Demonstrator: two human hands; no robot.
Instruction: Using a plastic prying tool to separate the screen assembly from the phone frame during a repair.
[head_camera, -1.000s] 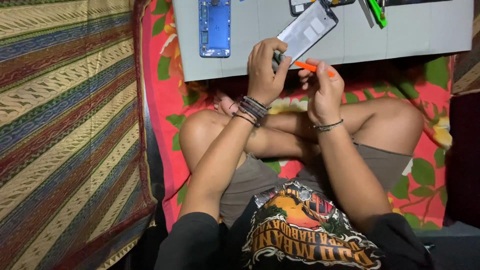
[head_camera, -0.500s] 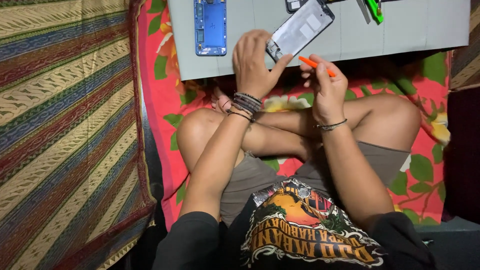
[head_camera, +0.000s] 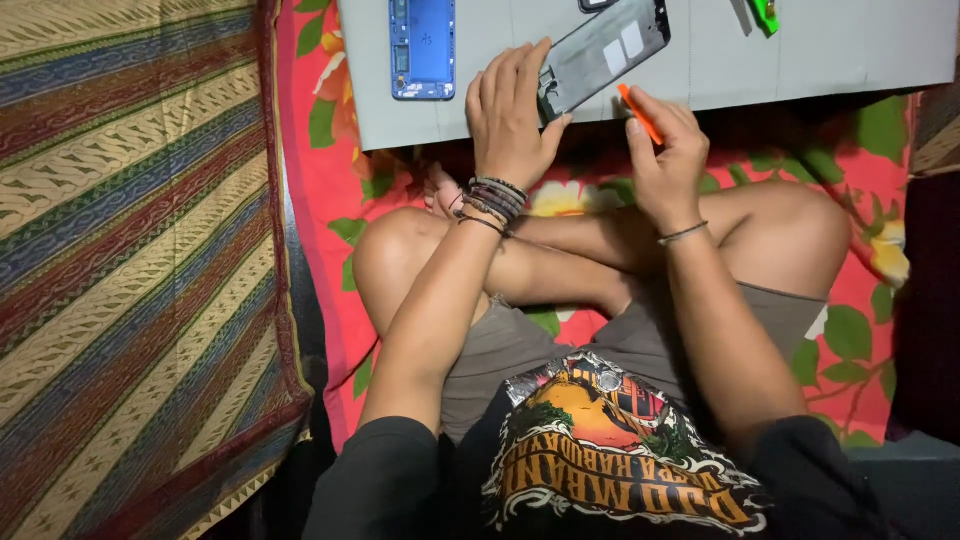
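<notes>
— Orange pry tool (head_camera: 640, 113), see it? Half a second ago its tip was nearly on the phone's edge; now the right hand (head_camera: 665, 160) has pulled it a little back, fingers pinched tight round it.

— And the phone frame (head_camera: 603, 53)?

— Same spot, tilted over the near edge of the grey board (head_camera: 850, 50). The left hand (head_camera: 510, 115) is still holding it at its lower end, thumb curled under, fingers spread over the top.

— What does it look like?

— Dark grey, open-backed, two pale square patches near its upper end, a black rim all round.

— And the blue piece?

— The blue back cover (head_camera: 423, 48) lies flat on the board, well to the left, untouched.
</notes>
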